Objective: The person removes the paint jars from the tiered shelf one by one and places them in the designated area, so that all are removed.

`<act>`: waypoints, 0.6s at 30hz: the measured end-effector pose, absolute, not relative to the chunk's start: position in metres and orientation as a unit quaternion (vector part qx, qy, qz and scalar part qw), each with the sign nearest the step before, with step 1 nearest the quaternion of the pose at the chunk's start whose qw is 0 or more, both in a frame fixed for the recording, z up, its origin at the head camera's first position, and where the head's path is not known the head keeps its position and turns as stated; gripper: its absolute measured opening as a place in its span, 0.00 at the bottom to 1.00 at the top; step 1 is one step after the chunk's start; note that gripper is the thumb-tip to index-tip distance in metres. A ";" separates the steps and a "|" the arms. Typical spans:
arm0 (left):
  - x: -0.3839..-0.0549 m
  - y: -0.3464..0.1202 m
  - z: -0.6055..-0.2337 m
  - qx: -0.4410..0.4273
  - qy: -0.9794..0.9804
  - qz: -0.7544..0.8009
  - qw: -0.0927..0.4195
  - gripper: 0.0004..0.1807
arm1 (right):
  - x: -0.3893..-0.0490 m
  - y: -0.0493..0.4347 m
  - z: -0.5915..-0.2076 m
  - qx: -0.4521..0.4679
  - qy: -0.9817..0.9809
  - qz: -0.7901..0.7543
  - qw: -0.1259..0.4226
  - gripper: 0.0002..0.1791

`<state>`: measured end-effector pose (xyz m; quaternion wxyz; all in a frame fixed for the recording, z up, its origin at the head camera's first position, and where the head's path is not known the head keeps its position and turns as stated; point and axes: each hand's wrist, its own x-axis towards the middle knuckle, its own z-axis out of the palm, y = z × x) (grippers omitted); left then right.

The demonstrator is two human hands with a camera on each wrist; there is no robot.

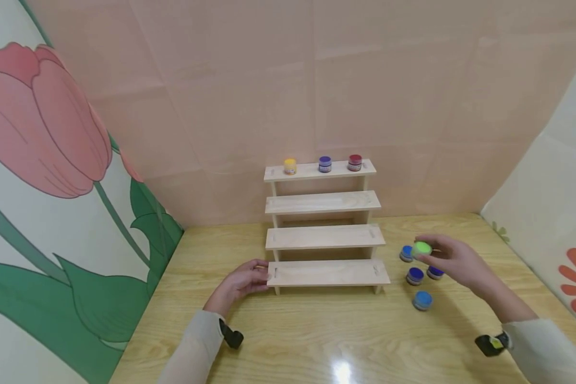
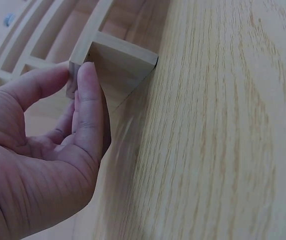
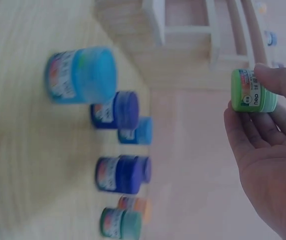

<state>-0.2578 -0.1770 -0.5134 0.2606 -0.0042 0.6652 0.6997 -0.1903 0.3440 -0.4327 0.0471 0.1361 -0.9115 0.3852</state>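
Observation:
A wooden four-step display rack (image 1: 326,237) stands against the back wall. My left hand (image 1: 242,280) pinches the left end of its lowest board (image 2: 81,50) between thumb and fingers. Held up off the table in my right hand (image 1: 461,264) is a small green paint jar (image 3: 252,91), gripped between thumb and fingers. Below and around that hand, light blue jars (image 1: 422,300) and dark blue jars (image 1: 415,276) sit on the table. On the top step stand a yellow jar (image 1: 290,166), a violet-blue jar (image 1: 325,164) and a dark red jar (image 1: 355,162).
In the right wrist view, a teal jar (image 3: 121,223) and an orange jar (image 3: 136,207) also stand on the wood-grain table (image 1: 288,336). A pinkish wall sheet (image 1: 249,106) hangs behind the rack. Side panels with printed flowers (image 1: 43,117) border the table.

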 end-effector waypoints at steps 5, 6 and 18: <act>-0.258 -0.176 -0.514 -0.008 0.665 0.701 0.258 0.28 | -0.183 0.357 -0.444 0.123 -0.912 0.390 0.040 0.27; -0.258 -0.176 -0.515 -0.007 0.666 0.700 0.258 0.28 | -0.181 0.360 -0.446 0.121 -0.911 0.393 0.040 0.27; -0.259 -0.177 -0.516 -0.006 0.663 0.703 0.258 0.27 | -0.167 0.395 -0.471 0.114 -0.904 0.409 0.042 0.26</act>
